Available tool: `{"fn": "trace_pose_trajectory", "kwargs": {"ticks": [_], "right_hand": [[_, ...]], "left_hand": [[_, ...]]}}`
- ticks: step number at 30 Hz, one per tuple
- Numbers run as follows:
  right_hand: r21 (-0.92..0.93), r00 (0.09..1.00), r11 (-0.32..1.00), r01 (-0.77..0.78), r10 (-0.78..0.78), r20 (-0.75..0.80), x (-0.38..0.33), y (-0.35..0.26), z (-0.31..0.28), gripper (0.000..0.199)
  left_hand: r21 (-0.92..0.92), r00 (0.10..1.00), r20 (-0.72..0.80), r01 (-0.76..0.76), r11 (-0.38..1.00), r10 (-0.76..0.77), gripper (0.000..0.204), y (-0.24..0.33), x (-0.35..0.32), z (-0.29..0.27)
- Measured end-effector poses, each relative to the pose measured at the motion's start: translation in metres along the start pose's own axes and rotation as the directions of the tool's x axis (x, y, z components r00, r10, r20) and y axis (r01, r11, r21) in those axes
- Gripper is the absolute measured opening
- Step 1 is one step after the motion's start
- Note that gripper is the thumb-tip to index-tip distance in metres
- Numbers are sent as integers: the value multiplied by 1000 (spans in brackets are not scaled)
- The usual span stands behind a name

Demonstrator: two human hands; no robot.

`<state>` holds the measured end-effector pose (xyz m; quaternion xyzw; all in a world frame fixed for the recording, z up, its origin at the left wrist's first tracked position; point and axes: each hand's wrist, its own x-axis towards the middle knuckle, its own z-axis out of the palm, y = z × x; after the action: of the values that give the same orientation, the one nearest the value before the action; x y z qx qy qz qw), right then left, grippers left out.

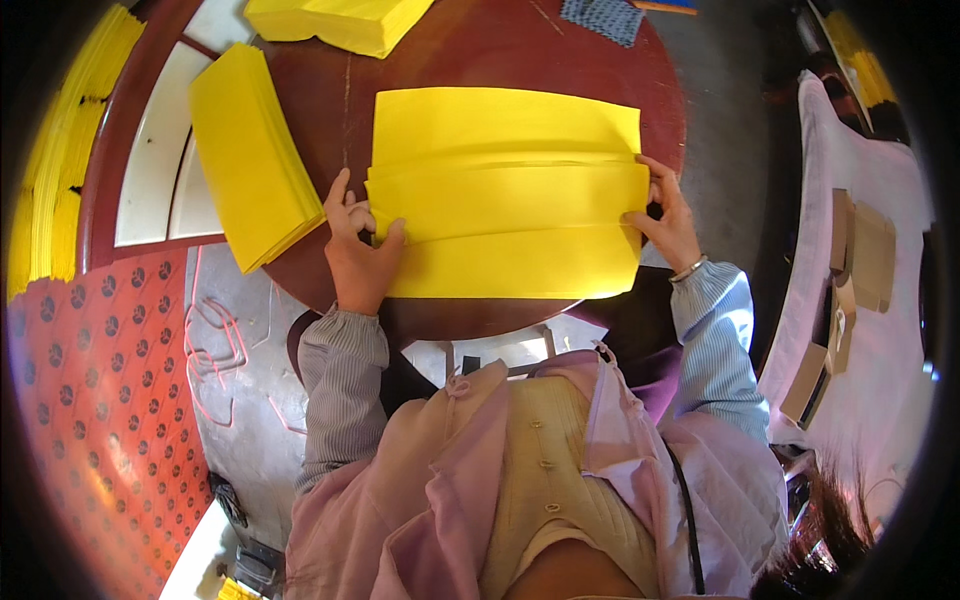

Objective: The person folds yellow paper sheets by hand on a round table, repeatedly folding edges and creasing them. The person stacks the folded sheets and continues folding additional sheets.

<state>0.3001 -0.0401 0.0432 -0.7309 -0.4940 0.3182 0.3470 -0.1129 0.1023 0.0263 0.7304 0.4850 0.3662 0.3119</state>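
Note:
A yellow sheet [510,200], of cloth or paper, lies on the round dark red table [480,50] in front of me. Folds run across its width, with a raised pleated band in the middle. At its left edge my left hand [362,245] pinches the band between thumb and fingers. My right hand [668,215] grips the same band at the right edge, thumb on top and fingers behind. A bracelet circles my right wrist. Left of the sheet, a stack of folded yellow pieces [250,155] rests partly over the table's edge.
Another yellow stack [340,20] sits at the table's far side, with a grey patterned cloth [603,18] to its right. Cardboard boxes [860,255] lie on a pale covered surface at right. Pink cord [215,340] is on the floor at left, beside a red patterned sheet [110,400].

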Motion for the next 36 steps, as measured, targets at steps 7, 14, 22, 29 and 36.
{"fn": "trace_pose_trajectory", "kwargs": {"ticks": [7,14,22,29,36], "right_hand": [[-15,999,999,40,-40,-18,1,-2,1,88],[-39,999,998,43,-44,-16,3,5,2,88],[-385,979,922,53,-123,-161,-9,-25,1,80],[-692,816,547,470,-569,105,6,-84,134,55],[-888,937,429,164,-349,5,16,-26,82,57]], "left_hand": [[541,922,36,-343,768,386,64,28,2,11],[85,951,274,-171,982,142,54,26,10,37],[690,979,196,-178,701,56,74,51,-1,105],[762,978,208,-177,622,23,76,46,1,110],[732,977,215,-154,664,-10,78,48,2,107]]}}
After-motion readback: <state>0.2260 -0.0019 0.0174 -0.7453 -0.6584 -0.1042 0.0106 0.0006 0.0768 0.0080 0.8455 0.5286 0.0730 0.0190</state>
